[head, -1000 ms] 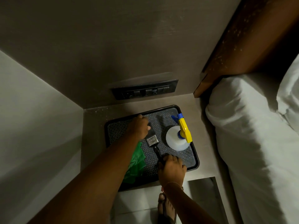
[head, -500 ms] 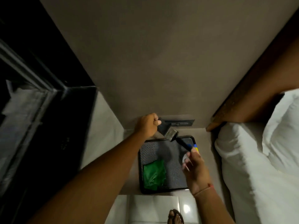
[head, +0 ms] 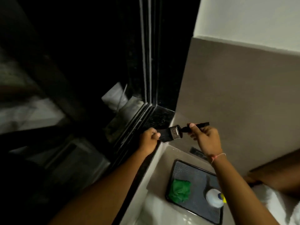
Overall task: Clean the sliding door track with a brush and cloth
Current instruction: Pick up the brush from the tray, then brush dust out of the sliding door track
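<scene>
Nearest, low in view: dark tray (head: 183,164) on the pale ledge (head: 162,161). On it lie the green cloth (head: 179,190), bunched and untouched, and a white spray bottle (head: 214,199) with a blue and yellow cap.

Above the tray, both hands are on the brush (head: 176,133), which I hold level in the air. My right hand (head: 206,140) is closed round the black handle, thumb pressed on top. My left hand (head: 148,139) pinches the dark bristle end between thumb and fingers.

Handling, my judgement: the brush is light. Handle and metal ferrule are stiff; the bristles are soft and will splay under pressure. Best hold is on the handle, close behind the ferrule, for control in narrow grooves. The cloth is limp and will take any grip.

Beyond the hands: door track (head: 133,125), dark parallel rails, meeting the upright frame (head: 147,51) at a corner. Pale specks on the rails, probably dust; dim light makes this uncertain. Brush is near the track, not touching it.

Farthest: plain beige wall (head: 243,88), white above. Dark glass to the left.
</scene>
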